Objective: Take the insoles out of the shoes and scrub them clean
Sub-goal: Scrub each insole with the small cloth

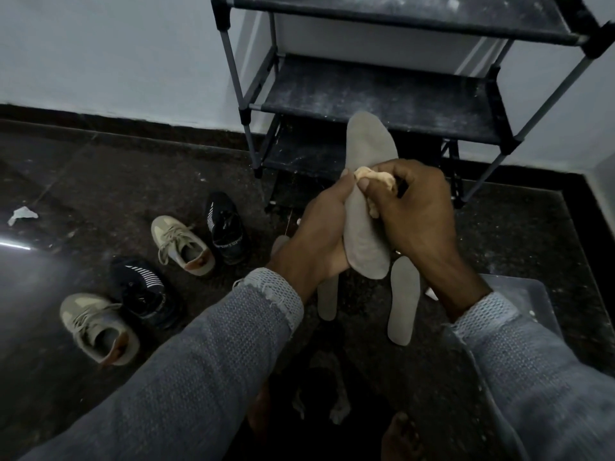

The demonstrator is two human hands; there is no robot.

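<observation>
Your right fingers (404, 181) are curled tight round a small pale cloth (376, 179), bunching it against the face of the grey insole (367, 207); your left fingers wrap the insole's edge from the other side, thumb just beside the cloth. You are in the scrubbing step, I judge: the insole is out of its shoe and held up between both hands, toe end above your fingers, heel end below them. Next, work the cloth along toward one end while your left hand (316, 234) holds firm. Your right hand (416, 214) arches over the insole, wrist bent down; both forearms reach forward. Two more insoles (404, 301) lie on the floor beneath your fingers, the shoes (181, 242) well off to their left.
</observation>
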